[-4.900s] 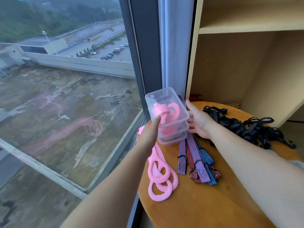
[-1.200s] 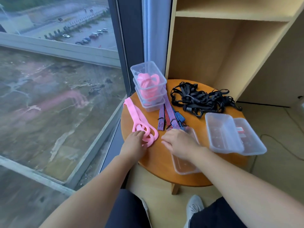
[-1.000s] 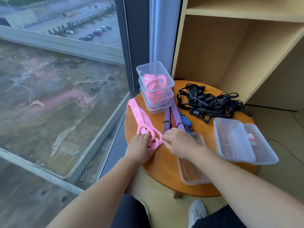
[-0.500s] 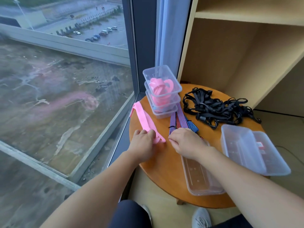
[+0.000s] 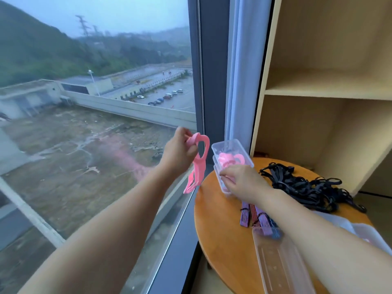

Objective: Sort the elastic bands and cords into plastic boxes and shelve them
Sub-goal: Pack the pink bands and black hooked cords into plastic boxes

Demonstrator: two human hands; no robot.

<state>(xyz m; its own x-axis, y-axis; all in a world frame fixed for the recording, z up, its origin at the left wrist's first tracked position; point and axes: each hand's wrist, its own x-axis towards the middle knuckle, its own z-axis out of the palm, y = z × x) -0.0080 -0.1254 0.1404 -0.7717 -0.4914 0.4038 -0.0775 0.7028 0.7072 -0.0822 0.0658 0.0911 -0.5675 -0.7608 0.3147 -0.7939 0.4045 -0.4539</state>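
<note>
My left hand (image 5: 180, 150) grips a pink elastic band (image 5: 197, 164) and holds it up in the air left of the round wooden table (image 5: 220, 230); the band hangs down from my fingers. My right hand (image 5: 241, 181) reaches to the stack of clear plastic boxes (image 5: 230, 148) at the table's far left edge, fingers curled against its near side. The top box holds coiled pink bands (image 5: 231, 159). Striped blue and red bands (image 5: 254, 217) lie on the table under my right forearm. A tangle of black cords (image 5: 305, 187) lies at the far right.
A clear box lid (image 5: 277, 262) lies at the table's near edge, and more clear boxes (image 5: 369, 234) show behind my right arm. A wooden shelf unit (image 5: 326, 92) with open compartments stands behind the table. A large window (image 5: 95, 124) and curtain (image 5: 244, 71) are on the left.
My left hand has lifted the pink band off the table into the air. My right hand has moved from the striped bands to the stack of boxes. The view tilted upward.
</note>
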